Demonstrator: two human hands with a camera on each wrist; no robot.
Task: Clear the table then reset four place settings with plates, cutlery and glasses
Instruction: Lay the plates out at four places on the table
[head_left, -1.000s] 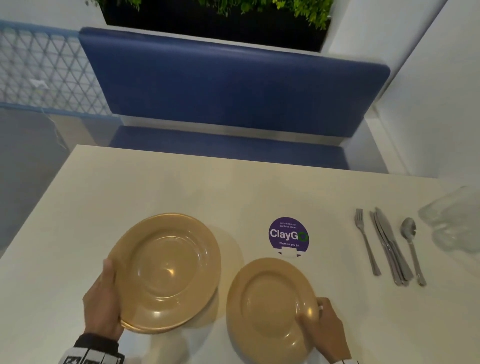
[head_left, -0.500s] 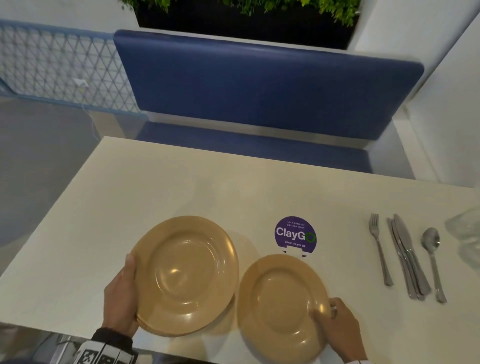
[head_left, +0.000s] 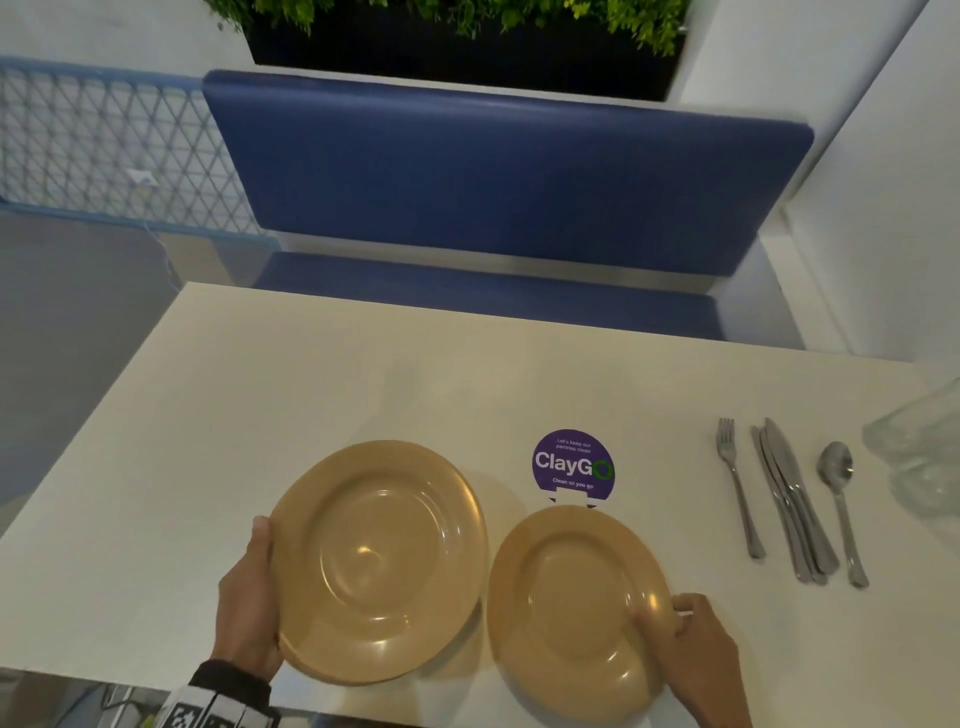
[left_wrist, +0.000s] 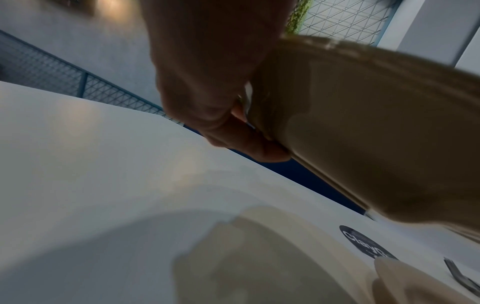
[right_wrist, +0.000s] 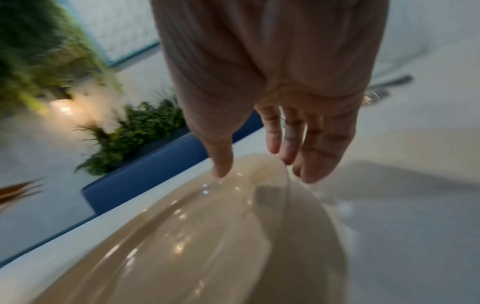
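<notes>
Left grip (head_left: 249, 597) clamps a stack of tan plates (head_left: 379, 558) above the desk (head_left: 363, 374); right grip (head_left: 691, 639) pinches a single plate (head_left: 571, 613) near the front edge. Tilted one-handed, the stack's lower plates could slide out, and the single plate might slip off the edge.

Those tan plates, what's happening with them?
A person is laying a table. The left hand holds a small stack of plates raised off it, while the right hand grips a single plate by its rim. A fork, knives, spoon and glasses wait on the right.
</notes>
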